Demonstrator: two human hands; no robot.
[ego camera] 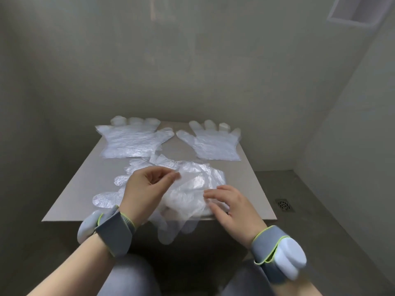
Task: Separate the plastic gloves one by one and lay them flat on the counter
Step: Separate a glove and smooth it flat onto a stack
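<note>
I see the left hand (143, 189) pinching, seemingly, film off the glove pile (198, 181), right hand (233, 210) spread upon it; beyond the pile two flat gloves (130, 142)

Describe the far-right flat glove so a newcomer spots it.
On the grey counter, two gloves lie flat along the far edge, beyond the crumpled pile. It is the right glove, nearest the floor drain. Its thumb points left, and it looks thinner than the left glove.
</note>
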